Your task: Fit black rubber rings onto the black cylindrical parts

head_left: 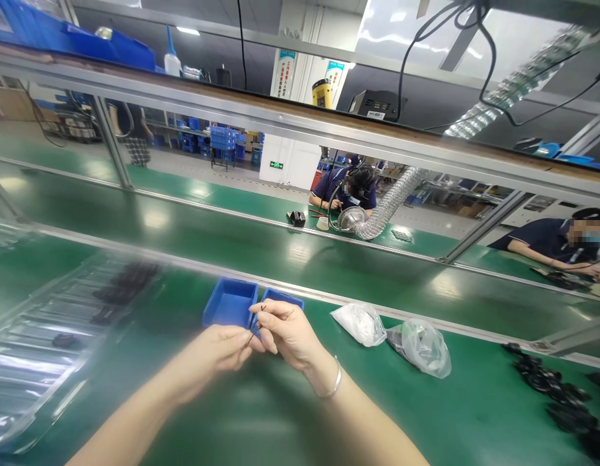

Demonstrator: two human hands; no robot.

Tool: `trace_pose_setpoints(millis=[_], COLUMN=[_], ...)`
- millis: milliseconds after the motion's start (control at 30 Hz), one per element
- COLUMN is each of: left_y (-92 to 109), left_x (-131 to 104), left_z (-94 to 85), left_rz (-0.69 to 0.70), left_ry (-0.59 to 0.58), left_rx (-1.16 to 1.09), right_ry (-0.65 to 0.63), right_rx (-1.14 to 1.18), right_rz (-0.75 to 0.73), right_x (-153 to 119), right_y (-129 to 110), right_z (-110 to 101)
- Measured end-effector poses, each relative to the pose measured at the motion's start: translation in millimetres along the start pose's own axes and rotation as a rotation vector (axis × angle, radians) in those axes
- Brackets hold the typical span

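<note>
My left hand (224,349) and my right hand (287,330) meet over the green bench (251,414), in front of two blue bins. Both hands pinch a thin dark piece (253,323), too small to make out well, which looks like a short wire or strip. The left fingertips are closed on its lower part, the right thumb and fingers on its upper part. Behind the hands lie a larger blue bin (232,303) and a smaller blue bin (285,299), the latter partly hidden by my right hand.
Clear plastic trays (42,362) with dark parts lie at left. Two plastic bags (360,323) and black parts (547,385) are at right. A metal rail (183,260) runs behind the bins. Two seated people (348,184) work beyond; another person stands at far left.
</note>
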State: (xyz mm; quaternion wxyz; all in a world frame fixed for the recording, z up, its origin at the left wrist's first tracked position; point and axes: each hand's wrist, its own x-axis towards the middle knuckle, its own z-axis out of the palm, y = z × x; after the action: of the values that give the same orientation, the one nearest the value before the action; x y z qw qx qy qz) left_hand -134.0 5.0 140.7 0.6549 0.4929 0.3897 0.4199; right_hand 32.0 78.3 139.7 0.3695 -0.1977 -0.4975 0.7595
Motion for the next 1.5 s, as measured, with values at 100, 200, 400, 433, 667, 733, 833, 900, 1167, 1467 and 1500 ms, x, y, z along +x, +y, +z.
trace_pose_setpoints(millis=[100,200,400,433,667,733,833,900,1167,1467,1500], left_y=[-1,-6,-12,-12,-6,-4,1,4,10,24,25], left_x=[-1,-1,-5,-6,-5,-2,-1,-1,-3,-10,-11], left_z=[-0.1,-2.7,0.7,3.4,1.8,-6.6,-14.1,-15.5,-35.6,-53.3,-57.3], left_rz=[-0.016,-0.038,-0.149,-0.178,-0.120,-0.059,0.149,0.287,0.327,0.605,0.629], left_ry=[-0.044,-0.108,-0.130,-0.131,0.122,0.274,0.374,0.329,0.344,0.607,0.613], left_rx=[-0.136,-0.301,-0.635,-0.690,-0.818,-0.703,-0.270,0.077,0.394,1.260,1.344], right_ry=[-0.018,-0.035,-0.094,-0.102,0.019,0.063,0.057,0.052,0.102,0.209,0.211], right_rx=[0.044,0.078,0.169,0.188,0.109,0.047,-0.101,-0.171,-0.150,-0.067,-0.057], right_rz=[-0.012,-0.024,0.027,0.017,-0.123,-0.182,-0.226,-0.212,-0.181,-0.208,-0.207], right_x=[1,2,7,8,14,19,25,27,40,67,73], right_y=[-1,-3,-3,-3,-8,-11,-15,-14,-4,-9,-9], right_z=[4,8,15,17,15,14,22,30,42,61,63])
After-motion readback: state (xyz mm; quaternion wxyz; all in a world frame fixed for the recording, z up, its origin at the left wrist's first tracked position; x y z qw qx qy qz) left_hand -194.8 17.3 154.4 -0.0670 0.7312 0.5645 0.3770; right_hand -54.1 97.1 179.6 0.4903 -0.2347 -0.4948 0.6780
